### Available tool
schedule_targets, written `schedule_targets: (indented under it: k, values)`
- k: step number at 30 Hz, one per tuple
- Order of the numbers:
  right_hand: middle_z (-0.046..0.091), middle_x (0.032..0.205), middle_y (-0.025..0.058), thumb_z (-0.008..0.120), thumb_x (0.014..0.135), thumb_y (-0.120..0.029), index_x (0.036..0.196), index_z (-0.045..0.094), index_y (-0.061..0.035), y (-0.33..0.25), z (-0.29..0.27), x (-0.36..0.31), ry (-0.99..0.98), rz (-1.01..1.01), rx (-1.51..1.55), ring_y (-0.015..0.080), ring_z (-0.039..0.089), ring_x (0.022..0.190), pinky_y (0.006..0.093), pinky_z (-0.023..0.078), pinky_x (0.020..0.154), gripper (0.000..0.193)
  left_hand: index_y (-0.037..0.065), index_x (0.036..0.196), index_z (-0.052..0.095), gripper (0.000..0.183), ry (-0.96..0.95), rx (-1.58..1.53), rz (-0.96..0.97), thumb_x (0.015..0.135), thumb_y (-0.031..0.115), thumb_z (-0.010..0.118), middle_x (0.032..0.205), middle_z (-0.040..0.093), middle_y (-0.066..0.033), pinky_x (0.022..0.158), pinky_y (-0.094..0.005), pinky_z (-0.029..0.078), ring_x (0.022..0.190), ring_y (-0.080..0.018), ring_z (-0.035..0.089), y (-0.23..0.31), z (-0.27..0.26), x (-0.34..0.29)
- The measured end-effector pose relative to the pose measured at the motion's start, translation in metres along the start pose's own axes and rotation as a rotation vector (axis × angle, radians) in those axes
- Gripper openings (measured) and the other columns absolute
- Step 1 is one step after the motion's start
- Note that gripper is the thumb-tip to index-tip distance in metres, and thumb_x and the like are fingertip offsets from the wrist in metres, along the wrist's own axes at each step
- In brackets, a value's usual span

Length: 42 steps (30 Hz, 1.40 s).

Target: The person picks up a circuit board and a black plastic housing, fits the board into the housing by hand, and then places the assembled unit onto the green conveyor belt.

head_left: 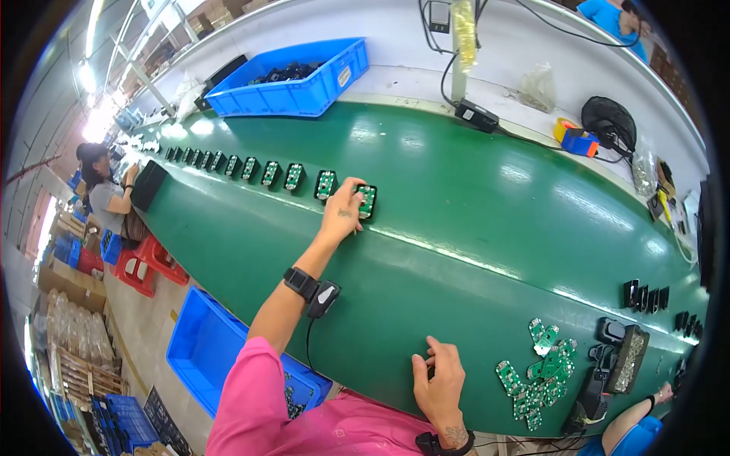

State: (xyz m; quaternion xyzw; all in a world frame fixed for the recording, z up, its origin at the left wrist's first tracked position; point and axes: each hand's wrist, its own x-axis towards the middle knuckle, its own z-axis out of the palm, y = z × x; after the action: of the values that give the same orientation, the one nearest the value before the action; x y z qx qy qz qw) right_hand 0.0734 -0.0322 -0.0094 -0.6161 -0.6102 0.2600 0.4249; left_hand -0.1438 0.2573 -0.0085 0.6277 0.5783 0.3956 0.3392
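My left hand (346,211) reaches across the green bench and closes round a small black housing (371,208) with a green circuit board in it. This housing stands at the near end of a long row of similar ones; its neighbour (325,185) also shows a green board inside. Nearer to me, my right hand (441,380) hovers low over the bench's front edge, its fingers loosely bent and apart, holding nothing that I can see. To its right lies a loose pile of green circuit boards (544,376).
Beyond the pile are a black power tool (589,399) and a tray of small metal parts (630,359). Black housings (645,296) stand at far right. A blue bin (304,99) sits at the back. Co-workers (106,190) flank the bench. A blue crate (201,342) stands below.
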Motion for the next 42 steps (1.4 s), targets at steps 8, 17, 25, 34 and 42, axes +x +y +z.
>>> schedule_targets:
  k: [8,17,25,34,42]
  values:
    - [0.061,0.100,0.0167,0.068,0.088,-0.017,0.112,0.062,0.0000,-0.001,-0.015,0.001,-0.042,-0.078,-0.007,0.0335,0.063,0.086,0.0400,0.053,0.074,0.030,0.014,0.129,0.057,0.034,0.130,0.411,0.480,0.099,0.020,0.043,0.107,0.065,-0.0173,0.086,-0.0450,0.049,0.096,-0.0341,0.063,-0.064,-0.013,0.042]
    - [0.068,0.095,0.0165,0.068,0.088,-0.023,0.108,0.065,-0.0033,0.016,-0.191,-0.007,0.027,0.225,-0.520,0.0358,0.066,0.088,0.0433,0.054,0.074,0.028,0.004,0.137,0.052,0.037,0.295,0.497,0.426,0.104,0.019,0.045,0.122,0.064,-0.0218,0.092,-0.0377,0.048,0.107,-0.0328,0.064,-0.008,-0.003,0.014]
    - [0.073,0.089,0.0171,0.063,0.081,-0.015,0.086,0.073,-0.0053,0.132,-0.336,0.108,0.144,0.603,-1.133,0.0344,0.072,0.082,0.0474,0.058,0.068,0.015,-0.004,0.125,0.057,0.031,-0.266,-0.051,0.193,0.096,0.003,0.050,0.122,0.063,-0.0170,0.062,-0.0279,0.053,0.075,-0.0167,0.065,0.078,0.057,-0.158]
    - [0.074,0.101,0.0088,0.060,0.086,-0.015,0.096,0.078,-0.0149,0.213,-0.355,0.128,0.255,0.680,-1.209,0.0272,0.072,0.096,0.0423,0.057,0.067,0.020,-0.001,0.130,0.055,0.036,-0.405,0.090,0.238,0.097,0.013,0.058,0.109,0.068,-0.0183,0.069,-0.0309,0.054,0.093,-0.0219,0.065,0.085,0.074,-0.247]
    - [0.072,0.093,0.0203,0.062,0.074,-0.013,0.089,0.075,-0.0046,0.086,-0.276,0.126,-0.117,0.387,-0.944,0.0384,0.070,0.089,0.0460,0.057,0.075,0.022,-0.001,0.124,0.057,0.031,-0.470,-0.316,-0.063,0.095,0.009,0.061,0.127,0.059,-0.0137,0.061,-0.0273,0.052,0.082,-0.0176,0.064,0.139,0.094,-0.274]
